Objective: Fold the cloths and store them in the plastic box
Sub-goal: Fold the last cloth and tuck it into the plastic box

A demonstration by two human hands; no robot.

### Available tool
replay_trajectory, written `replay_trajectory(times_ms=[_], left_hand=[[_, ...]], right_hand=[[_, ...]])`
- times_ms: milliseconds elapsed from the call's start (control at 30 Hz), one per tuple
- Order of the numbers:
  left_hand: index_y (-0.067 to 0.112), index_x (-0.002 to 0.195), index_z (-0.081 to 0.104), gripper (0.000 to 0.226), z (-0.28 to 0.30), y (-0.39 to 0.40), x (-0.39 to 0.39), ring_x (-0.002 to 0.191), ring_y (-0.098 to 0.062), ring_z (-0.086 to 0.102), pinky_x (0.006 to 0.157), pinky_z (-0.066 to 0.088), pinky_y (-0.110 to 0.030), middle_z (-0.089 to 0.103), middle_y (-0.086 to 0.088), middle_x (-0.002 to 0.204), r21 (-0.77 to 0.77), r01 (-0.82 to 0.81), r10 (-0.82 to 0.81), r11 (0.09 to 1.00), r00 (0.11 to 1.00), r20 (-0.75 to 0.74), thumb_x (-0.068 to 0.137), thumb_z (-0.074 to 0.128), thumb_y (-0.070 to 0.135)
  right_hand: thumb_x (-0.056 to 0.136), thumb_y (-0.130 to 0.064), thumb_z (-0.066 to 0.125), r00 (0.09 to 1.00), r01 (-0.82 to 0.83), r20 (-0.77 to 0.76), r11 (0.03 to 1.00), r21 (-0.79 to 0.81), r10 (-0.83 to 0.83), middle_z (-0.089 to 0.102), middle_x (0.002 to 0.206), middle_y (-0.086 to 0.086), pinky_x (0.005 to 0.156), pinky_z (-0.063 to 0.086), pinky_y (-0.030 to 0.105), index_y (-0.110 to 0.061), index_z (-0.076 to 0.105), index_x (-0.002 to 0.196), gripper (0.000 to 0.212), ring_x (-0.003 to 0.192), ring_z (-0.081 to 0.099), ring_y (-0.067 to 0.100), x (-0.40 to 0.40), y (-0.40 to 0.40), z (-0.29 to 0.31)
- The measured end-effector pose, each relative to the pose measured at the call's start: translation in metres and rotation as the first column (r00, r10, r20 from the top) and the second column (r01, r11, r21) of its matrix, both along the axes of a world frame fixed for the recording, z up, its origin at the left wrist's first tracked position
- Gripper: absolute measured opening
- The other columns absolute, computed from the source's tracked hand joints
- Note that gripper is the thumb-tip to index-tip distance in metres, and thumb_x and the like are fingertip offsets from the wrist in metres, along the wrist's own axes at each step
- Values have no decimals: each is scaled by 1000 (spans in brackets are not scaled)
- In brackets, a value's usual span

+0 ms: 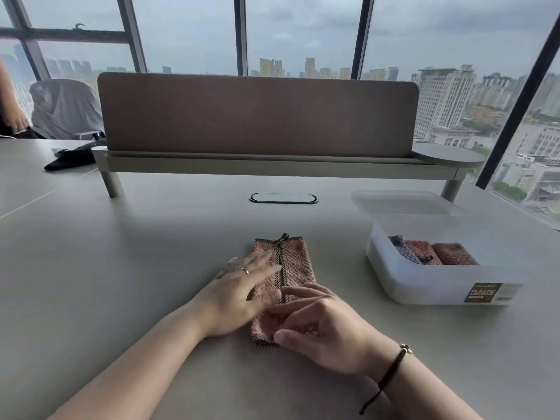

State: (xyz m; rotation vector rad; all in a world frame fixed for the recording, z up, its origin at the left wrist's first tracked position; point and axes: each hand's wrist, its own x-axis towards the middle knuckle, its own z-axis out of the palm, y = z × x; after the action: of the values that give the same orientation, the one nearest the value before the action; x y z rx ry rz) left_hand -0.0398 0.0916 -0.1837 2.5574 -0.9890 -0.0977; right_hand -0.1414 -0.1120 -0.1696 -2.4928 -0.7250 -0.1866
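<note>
Behind everything, big windows (303, 31) are showing grey sky and tall buildings. Under them a wide grey counter (121, 268) is filling most of the view. At its far edge a brown screen (257, 113) is standing upright on a low shelf (272, 165), and a small oval plate (283, 198) is sitting in the counter just in front of it. Far to the left a chair (65, 107) is standing under a grey cover, and something black (69, 159) is lying on the counter near it.

On the right a see-through box (424, 286) is sitting open, with a brown label on its front. Its lid (403, 203) is lying just behind it. Three folded cloths (436, 253) are sitting side by side inside the box, one bluish and two pink.

Near the middle a pink cloth (295, 265) is lying flat on the counter, folded into a long narrow shape with a dark edge running down its middle. It is well apart from the box.

Both arms are reaching in from the bottom. The left hand (239, 286) is lying flat on the left side of the cloth with straight fingers, wearing a ring. The right hand (321, 325) is resting on the near end of the cloth, fingers loosely bent and touching it. I cannot tell if it is pinching the cloth. A dark bracelet (391, 371) is hanging on the right wrist.
</note>
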Motion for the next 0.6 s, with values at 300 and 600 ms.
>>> replay_trajectory(times_ms=[300, 600], left_hand=[[46, 152, -7, 86, 3, -6, -15, 146, 0, -20, 123, -10, -39, -17, 20, 160, 295, 19, -34, 955, 998, 47, 78, 8, 87], [43, 151, 21, 84, 2, 3, -25, 149, 3, 2, 123, 8, -28, 10, 18, 163, -25, -9, 11, 1000, 996, 86, 80, 30, 86]], right_hand=[[69, -11, 43, 928, 371, -22, 922, 111, -371, 58, 91, -15, 81, 48, 29, -36, 71, 81, 39, 90, 56, 5, 2, -37, 4], [71, -40, 53, 973, 150, -188, 986, 72, -135, 50, 119, -26, 106, 36, 33, -54, 68, 92, 30, 119, 45, -1, -9, -35, 5]])
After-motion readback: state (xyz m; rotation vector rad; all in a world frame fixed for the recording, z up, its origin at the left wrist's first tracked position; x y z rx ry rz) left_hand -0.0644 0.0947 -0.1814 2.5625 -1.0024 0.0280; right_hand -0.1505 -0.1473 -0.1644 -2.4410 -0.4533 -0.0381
